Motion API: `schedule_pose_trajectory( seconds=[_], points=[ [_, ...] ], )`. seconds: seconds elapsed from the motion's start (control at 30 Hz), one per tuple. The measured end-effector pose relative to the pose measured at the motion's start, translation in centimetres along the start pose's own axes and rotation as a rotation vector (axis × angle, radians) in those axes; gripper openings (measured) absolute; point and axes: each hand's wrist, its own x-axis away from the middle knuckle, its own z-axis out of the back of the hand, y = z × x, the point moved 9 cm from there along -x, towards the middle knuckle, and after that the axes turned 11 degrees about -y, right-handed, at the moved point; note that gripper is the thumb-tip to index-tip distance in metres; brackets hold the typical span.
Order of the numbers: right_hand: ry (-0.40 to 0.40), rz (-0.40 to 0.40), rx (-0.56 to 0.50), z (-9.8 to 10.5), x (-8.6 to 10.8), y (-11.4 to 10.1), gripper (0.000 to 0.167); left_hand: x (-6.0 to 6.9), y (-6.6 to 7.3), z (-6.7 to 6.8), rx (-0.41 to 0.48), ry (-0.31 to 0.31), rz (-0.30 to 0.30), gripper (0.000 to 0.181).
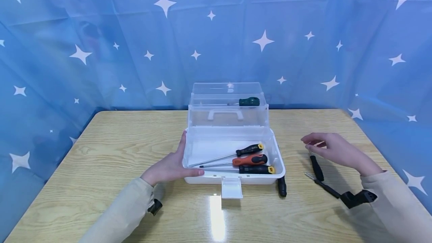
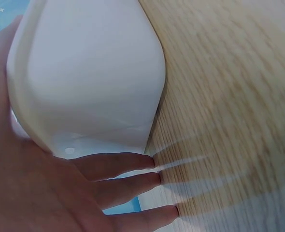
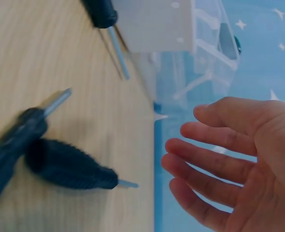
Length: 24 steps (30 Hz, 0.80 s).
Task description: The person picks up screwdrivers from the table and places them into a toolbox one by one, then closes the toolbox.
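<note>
Fingers (image 2: 116, 166) of the left hand (image 1: 168, 167) lie straight and spread against the front of a white toolbox (image 1: 210, 180) at its left corner, with the thumb along the left rim. The right hand (image 1: 332, 151) hangs over the tabletop (image 1: 111, 153) toward its right edge, fingers loosely bent, a little apart and holding nothing.

Nearest to it is a black screwdriver (image 1: 316, 168), shaft toward the far edge; a second black screwdriver (image 1: 327, 189) lies at its handle end, seemingly touching it. Both should be light and rigid, their ridged handles giving the surest hold; the thin metal shafts would likely slip and roll. The toolbox, midway between the left and right edges, looks like stiff, smooth plastic, best steadied by its rim; its clear lid (image 1: 202, 120) is probably more fragile.

Counted, there is one toolbox and seven screwdrivers: three on the tabletop, including a black one (image 1: 281, 187) beside the toolbox's right front corner; three inside, two black-and-yellow (image 1: 256, 169) and one orange-and-black (image 1: 249, 159); and one green-handled (image 1: 249, 101) at the lid, whether in or behind it cannot be told.
</note>
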Motion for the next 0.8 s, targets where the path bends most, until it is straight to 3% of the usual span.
schedule_pose_trajectory(
  seconds=[0.8],
  points=[
    [-0.001,-0.061,-0.039,-2.6,2.9,2.4,0.03,0.0,-0.1,0.0,0.013,-0.001,-0.007,0.13]
  ],
)
